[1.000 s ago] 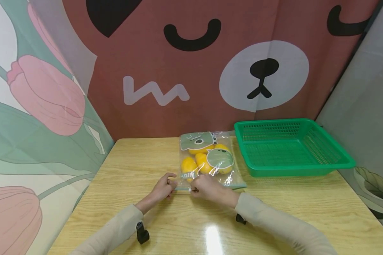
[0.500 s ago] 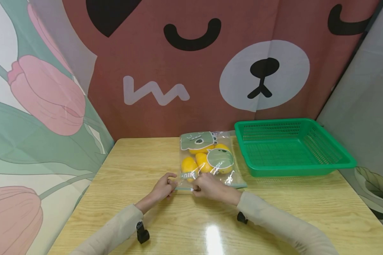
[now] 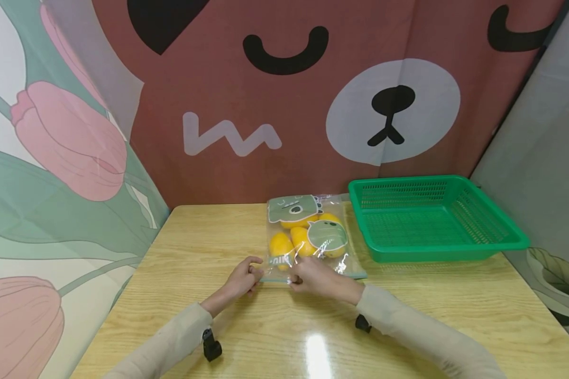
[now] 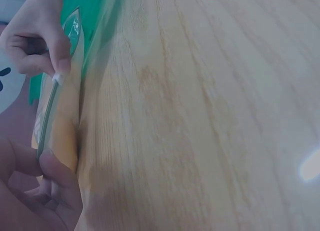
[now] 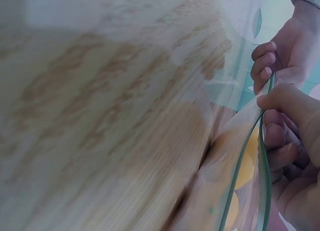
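Note:
A clear zip bag (image 3: 294, 209) with green cartoon prints lies flat on the table, and several yellow fruits (image 3: 281, 245) show through it. At its near left corner, my left hand (image 3: 241, 278) pinches the zip edge between thumb and finger. My right hand (image 3: 314, 278) is a little further right along the same edge. The left wrist view shows its thumb and finger on a small white slider (image 4: 58, 79). In the right wrist view the green zip strips (image 5: 266, 191) lie together between the hands and stand apart on the right hand's other side.
A green plastic basket (image 3: 455, 247) stands right of the bag, close to it. The wooden table (image 3: 208, 231) ends at a brown cloth backdrop (image 3: 246, 179) with a bear print. Black wrist devices (image 3: 212, 346) hang under both sleeves.
My right hand has slid a short way to the right along the bag's zip edge. The left hand, bag and basket have stayed in place.

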`<state>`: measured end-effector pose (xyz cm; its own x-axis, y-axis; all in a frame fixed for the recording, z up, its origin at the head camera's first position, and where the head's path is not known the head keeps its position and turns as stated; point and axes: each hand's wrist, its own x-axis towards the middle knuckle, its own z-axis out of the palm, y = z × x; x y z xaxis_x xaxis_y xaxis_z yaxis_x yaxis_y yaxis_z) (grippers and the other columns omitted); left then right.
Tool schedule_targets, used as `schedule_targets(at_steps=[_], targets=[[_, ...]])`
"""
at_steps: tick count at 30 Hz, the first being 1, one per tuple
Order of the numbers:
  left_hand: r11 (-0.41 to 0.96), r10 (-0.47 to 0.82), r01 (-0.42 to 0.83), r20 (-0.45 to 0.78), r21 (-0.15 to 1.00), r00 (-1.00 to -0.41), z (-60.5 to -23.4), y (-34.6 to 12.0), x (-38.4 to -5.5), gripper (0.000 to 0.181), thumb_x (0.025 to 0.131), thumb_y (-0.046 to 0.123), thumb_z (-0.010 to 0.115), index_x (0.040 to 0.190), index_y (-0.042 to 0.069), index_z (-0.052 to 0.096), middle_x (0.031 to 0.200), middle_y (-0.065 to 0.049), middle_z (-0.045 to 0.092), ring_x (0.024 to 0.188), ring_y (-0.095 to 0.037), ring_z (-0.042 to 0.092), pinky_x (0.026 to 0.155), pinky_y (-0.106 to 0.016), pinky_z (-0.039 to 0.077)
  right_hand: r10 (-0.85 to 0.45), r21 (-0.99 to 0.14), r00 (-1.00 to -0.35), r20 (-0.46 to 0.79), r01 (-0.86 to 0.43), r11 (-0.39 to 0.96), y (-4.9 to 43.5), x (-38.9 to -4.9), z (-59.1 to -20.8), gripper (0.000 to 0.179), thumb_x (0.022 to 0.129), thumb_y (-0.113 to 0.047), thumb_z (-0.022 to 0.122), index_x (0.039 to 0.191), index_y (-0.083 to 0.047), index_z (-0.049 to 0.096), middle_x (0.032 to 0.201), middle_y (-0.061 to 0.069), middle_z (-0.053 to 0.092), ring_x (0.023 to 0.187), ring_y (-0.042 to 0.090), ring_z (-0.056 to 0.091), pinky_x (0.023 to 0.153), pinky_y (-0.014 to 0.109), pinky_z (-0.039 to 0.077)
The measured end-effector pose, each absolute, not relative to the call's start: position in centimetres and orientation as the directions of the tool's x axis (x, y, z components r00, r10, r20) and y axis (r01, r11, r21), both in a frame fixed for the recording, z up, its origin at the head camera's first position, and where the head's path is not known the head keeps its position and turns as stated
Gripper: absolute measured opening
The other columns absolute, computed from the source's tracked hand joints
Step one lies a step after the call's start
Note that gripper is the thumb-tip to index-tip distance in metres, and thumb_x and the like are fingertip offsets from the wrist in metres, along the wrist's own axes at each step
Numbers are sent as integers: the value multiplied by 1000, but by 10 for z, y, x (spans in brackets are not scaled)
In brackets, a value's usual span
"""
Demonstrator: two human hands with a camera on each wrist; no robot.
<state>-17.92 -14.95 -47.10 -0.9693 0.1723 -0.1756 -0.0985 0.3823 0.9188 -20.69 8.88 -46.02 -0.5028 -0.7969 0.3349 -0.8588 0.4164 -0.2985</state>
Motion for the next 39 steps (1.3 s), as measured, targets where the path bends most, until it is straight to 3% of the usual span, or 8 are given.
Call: schedule_targets(at_steps=[15,23,39], targets=[[384,182,-97,-178,918,-967,-472,-150,-180,34,101,6,49,134,-3,46,75,-12,52,54,-16,43,48,-27,40,-797,-298,-518,312,-849,435,98,-205,-459,35,76,-3,74,57,-21,51,55,-15,45,50,-4,35,47,11,36],[381,169,-104,-179,919,-969,-471,-149,-179,34,101,6,50,134,-3,47,75,-12,52,54,-17,43,47,-28,39,-788,-264,-520,330,-852,452,104,-205,-460,31,75,-5,76,58,-20,55,56,-15,49,51,-4,38,51,12,39],[398,164,-91,-169,913,-972,-471,-149,-180,34,101,5,49,134,-4,48,74,-12,52,55,-17,45,48,-28,41,-775,-234,-532,341,-846,478,118,-202,-458,35,75,-8,75,57,-22,49,53,-16,41,52,-2,33,54,18,37]])
